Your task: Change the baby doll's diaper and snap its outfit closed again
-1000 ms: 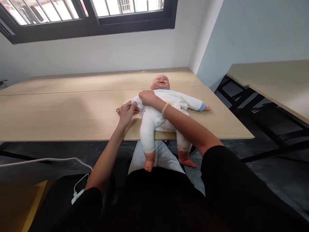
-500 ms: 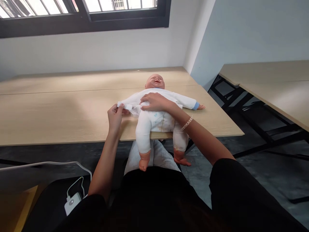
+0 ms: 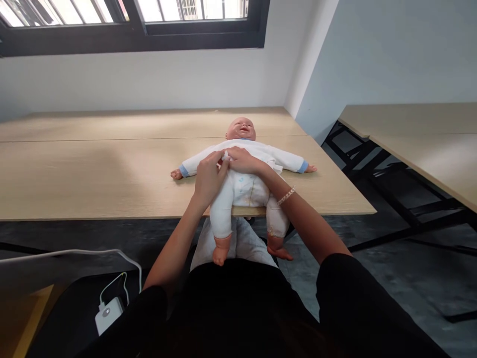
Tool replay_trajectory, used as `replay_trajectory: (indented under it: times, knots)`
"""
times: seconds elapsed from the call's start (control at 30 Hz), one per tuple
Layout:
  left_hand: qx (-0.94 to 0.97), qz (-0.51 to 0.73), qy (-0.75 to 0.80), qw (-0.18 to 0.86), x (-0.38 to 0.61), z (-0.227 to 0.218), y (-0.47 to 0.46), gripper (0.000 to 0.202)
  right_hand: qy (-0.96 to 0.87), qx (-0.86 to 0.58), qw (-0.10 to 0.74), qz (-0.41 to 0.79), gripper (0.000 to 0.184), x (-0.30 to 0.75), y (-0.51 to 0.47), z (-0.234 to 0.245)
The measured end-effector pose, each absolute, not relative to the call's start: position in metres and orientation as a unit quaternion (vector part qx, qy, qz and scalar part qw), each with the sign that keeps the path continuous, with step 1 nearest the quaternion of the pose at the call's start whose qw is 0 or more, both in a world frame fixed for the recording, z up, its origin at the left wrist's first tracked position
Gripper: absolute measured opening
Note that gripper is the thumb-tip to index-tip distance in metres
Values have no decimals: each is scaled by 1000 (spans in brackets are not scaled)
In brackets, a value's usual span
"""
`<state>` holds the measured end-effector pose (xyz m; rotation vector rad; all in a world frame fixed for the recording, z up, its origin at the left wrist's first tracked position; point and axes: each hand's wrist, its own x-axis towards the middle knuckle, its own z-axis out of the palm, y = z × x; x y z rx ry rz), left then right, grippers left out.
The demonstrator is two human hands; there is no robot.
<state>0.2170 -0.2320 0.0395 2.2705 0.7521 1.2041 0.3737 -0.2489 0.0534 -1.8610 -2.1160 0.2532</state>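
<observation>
A baby doll lies on its back at the table's front edge, its legs hanging over. It wears a white top with blue cuffs and a white diaper with small blue prints. My left hand is closed in a pinch on the diaper's white side tab, over the belly. Beside it, touching or nearly so, my right hand rests with fingers stretched over the diaper's upper front. The diaper's waist edge is mostly hidden under both hands. Another white tab sticks out at the doll's right-hand side in view.
The doll lies on a light wooden table below a barred window. A second table stands to the right. At lower left, a white device with a cable lies on a black seat.
My left hand has moved right and inward, carrying the diaper's side tab from beside the doll onto its belly. The doll's arm on that side now shows. My right hand stays on the belly.
</observation>
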Motion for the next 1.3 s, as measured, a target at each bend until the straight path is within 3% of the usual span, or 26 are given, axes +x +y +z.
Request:
replay_trajectory:
  times: [0.17,0.27,0.33,0.53,0.73,0.97,1.3]
  knots:
    - [802,447,314,242,217,42,-227,28,-685,-550,400,262,39,385,-249,51]
    - [809,444,304,238,220,42,-231,26,-615,-548,482,299,40,385,-248,50]
    - [837,424,272,212,226,42,-235,24,-593,-562,493,298,40,383,-248,49]
    - [905,341,231,103,241,45,-241,24,-561,-576,499,323,74,385,-245,40]
    - [891,376,218,129,245,40,-235,24,-563,-609,479,288,85,384,-246,42]
    - [882,385,219,162,246,29,-231,23,-558,-609,497,267,87,380,-249,48]
    - [857,405,272,164,258,40,-235,34,-565,-634,512,130,82,378,-249,43]
